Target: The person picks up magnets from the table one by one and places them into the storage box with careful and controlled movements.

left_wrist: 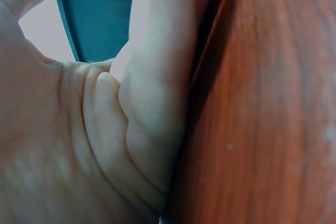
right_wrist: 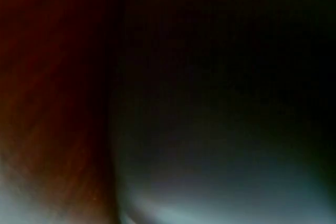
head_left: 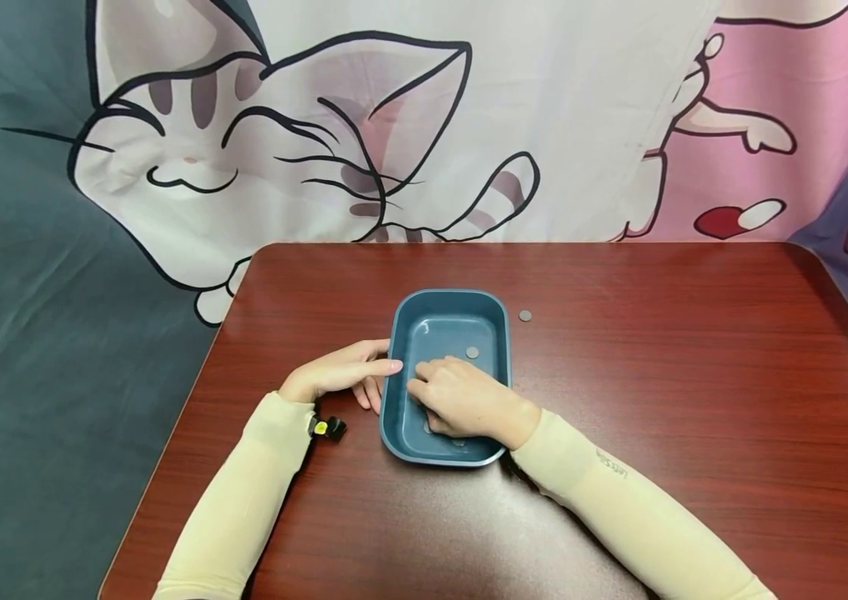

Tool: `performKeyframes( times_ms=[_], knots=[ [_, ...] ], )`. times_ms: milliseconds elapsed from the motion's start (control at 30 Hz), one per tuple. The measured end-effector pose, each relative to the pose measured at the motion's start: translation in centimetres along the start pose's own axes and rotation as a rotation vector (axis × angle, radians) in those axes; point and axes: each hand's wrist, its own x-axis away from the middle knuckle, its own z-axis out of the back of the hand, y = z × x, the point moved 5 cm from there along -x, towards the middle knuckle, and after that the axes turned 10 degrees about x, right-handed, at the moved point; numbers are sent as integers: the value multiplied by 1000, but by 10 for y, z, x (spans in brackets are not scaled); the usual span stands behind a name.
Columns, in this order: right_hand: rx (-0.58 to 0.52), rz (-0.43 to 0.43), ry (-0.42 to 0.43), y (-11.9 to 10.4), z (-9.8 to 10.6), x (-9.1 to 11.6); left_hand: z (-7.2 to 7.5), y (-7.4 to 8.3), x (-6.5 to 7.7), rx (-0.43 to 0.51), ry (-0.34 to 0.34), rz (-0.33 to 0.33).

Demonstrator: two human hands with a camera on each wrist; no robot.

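A blue rectangular tray (head_left: 450, 293) with rounded corners sits on the table. At its left side my left hand (head_left: 341, 371) holds the wall, thumb over the rim and fingers along the outside; the left wrist view shows the blue wall (left_wrist: 100, 14) beyond the palm. My right hand (head_left: 469, 398) is down inside the tray with its fingers curled near the floor. Whether they pinch anything is hidden. A silver coin (head_left: 472, 352) lies beyond this hand, and another coin (head_left: 459, 442) shows partly near the front. The right wrist view is too dark and blurred to read.
A single coin (head_left: 525, 316) lies on the brown wood table (head_left: 694, 375), just right of the tray's far corner. Behind the table's back edge hangs a cloth (head_left: 581, 100) printed with cartoon cats. A small black device (head_left: 329, 428) is strapped at my left wrist.
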Motion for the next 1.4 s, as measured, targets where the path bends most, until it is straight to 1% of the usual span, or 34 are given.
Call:
performKeyframes(
  times_ms=[200, 300, 467, 733, 1100, 1233, 1400],
  knots=[
    [32, -15, -55, 0, -4, 1, 1, -2, -1, -20, 8, -2],
    [39, -24, -63, 0, -4, 1, 1, -2, -1, -17, 9, 1],
    [34, -36, -63, 0, -5, 0, 0, -1, 0, 1, 9, 6],
    [23, -48, -125, 0, -11, 0, 0, -3, 0, 4, -3, 5],
    [13, -58, -83, 3, -6, 3, 0, 1, -2, -15, -3, -1],
    [19, -51, -57, 3, -4, 4, 0, 1, -2, -7, -3, -1],
    [27, -45, -43, 2, -2, 5, 0, -2, -1, 6, -4, 0]
  ],
)
